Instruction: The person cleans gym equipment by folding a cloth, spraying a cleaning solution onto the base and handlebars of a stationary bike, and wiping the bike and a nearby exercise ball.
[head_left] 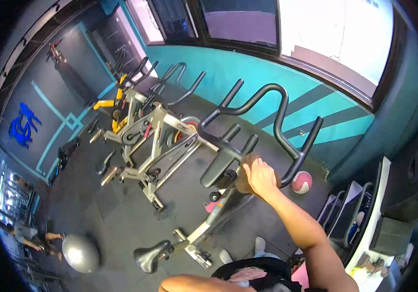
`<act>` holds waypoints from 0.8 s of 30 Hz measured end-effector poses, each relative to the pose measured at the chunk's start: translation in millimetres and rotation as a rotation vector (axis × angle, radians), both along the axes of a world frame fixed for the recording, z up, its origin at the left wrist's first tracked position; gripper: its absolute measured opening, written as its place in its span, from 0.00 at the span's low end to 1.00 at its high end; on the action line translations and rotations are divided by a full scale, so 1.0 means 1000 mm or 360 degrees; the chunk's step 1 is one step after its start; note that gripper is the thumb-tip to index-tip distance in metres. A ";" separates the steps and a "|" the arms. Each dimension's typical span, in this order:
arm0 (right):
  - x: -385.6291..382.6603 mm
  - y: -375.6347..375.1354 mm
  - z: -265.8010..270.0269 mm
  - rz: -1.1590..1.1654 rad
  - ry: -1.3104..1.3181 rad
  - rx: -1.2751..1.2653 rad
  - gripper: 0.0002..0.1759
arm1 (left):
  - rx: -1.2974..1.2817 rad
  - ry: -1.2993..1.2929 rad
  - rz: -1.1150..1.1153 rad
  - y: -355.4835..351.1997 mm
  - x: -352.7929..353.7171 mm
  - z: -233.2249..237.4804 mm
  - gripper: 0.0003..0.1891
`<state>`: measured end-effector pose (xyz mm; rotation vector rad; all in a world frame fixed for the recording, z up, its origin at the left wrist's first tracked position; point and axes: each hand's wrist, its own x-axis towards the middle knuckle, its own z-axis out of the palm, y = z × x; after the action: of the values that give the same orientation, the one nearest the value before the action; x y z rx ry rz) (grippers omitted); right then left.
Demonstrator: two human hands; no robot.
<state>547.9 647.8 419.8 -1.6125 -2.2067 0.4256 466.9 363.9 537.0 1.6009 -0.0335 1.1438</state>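
Note:
My right hand (261,179) is closed over a brown cloth (244,179), pressing it against the lower handlebar of the nearest spin bike. This bike's black handlebars (282,127) curve up toward the window, with two short prongs and a flat black pad (218,166) beside the cloth. Its black saddle (152,256) is lower left, joined by a pale metal frame (201,228). Part of my left arm (199,283) shows at the bottom edge; the left hand itself is out of view.
More spin bikes (157,131) stand to the left, including a yellow one (120,104). A pink-and-white ball (302,182) lies by the teal wall. A silver exercise ball (81,253) and a person (33,238) are lower left. A shelf (372,219) holds equipment at right.

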 end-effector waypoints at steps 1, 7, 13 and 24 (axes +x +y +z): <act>0.018 -0.010 -0.011 0.0209 -0.0121 0.0221 0.21 | -0.0119 0.0328 0.0081 0.012 -0.013 -0.011 0.11; 0.084 -0.026 -0.031 0.0533 -0.0152 0.0677 0.26 | -0.1159 0.1308 0.1629 -0.027 -0.098 -0.128 0.24; 0.019 0.005 -0.011 0.0129 0.0263 -0.0074 0.17 | -0.2711 0.1038 0.1448 -0.241 -0.112 -0.338 0.29; 0.053 -0.013 -0.020 0.0276 -0.0103 0.0273 0.19 | -0.2699 0.0975 0.1983 -0.261 -0.047 -0.360 0.23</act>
<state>600.9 635.0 399.4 -1.3710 -2.3701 0.2258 420.0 102.8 176.8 0.1370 1.9696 0.8367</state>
